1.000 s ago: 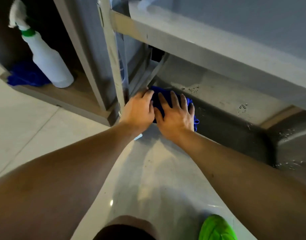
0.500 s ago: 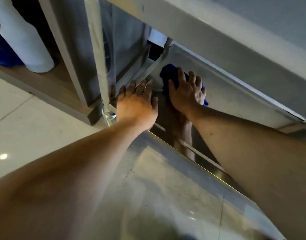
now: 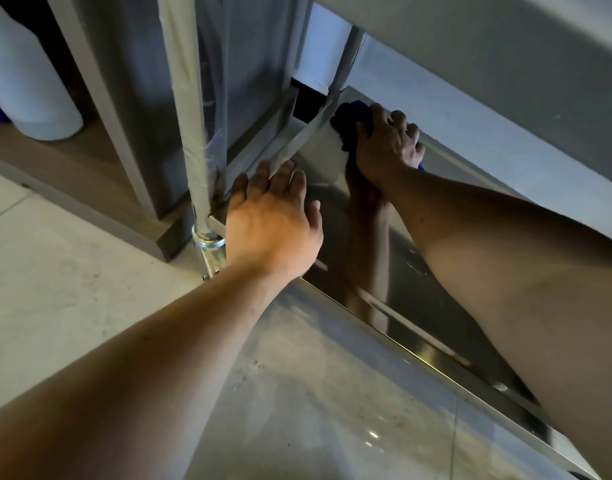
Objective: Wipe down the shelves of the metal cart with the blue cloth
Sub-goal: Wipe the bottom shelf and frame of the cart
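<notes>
your right fingers [image 3: 398, 121] are pressing the cloth [image 3: 346, 114] flat into the bottom shelf's [image 3: 332, 161] far corner at one o'clock; your left hand [image 3: 273, 220], fingers spread, is bracing the near corner. this shelf is likely mid-wipe; the upper shelves' state can't be told.

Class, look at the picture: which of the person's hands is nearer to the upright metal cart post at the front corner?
Left. The left hand rests beside the upright metal cart post; the right hand presses the blue cloth farther back.
</notes>
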A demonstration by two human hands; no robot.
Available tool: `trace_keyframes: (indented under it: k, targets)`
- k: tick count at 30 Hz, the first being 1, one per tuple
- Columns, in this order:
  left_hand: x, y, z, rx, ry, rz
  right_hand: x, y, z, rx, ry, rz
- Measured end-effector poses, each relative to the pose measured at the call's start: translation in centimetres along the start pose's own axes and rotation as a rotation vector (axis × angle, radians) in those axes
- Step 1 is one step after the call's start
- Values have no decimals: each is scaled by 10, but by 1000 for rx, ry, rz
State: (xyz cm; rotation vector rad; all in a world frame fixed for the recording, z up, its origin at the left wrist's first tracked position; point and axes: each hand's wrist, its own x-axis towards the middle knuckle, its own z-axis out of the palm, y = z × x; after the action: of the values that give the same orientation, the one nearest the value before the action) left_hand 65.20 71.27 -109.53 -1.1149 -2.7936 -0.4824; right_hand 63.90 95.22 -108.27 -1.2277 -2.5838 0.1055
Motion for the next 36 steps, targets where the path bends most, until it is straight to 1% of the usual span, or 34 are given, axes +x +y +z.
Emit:
trace_keyframes:
  k: [5,7,10,14,18,21,26,29,32,34,36]
  targets:
    - [2,2,1,-7,8,-16,5,-10,0,25,-29,70]
    - [3,3,1,-9,14,-20,1,-9,-3,39,-40,53]
    - [4,2,0,-12,12,-18,-15,-6,-10,12,-68,-19]
    - [6,3,-3,-10,-16,-14,-47,-4,-20,-20,-99,-103]
    - [7,2,-6,-1,-27,-5,-82,-1,-31,-25,-129,-140]
    - [6,3,-7,3,-29,-7,-114,2,-40,-40,-114,-139]
    - [10,2,-8,25,-92,13,-180,15,-51,-107,-58,-122]
    - [10,7,-10,59,-130,-31,-212,29,-53,-100,-51,-139]
    - [13,19,-14,86,-184,-90,-222,40,-55,-82,-67,-149]
    - [17,32,-20,28,-196,-137,-218,45,-54,-77,-75,-141]
    - [17,49,-19,-73,-171,-125,-208,52,-54,-80,-83,-111]
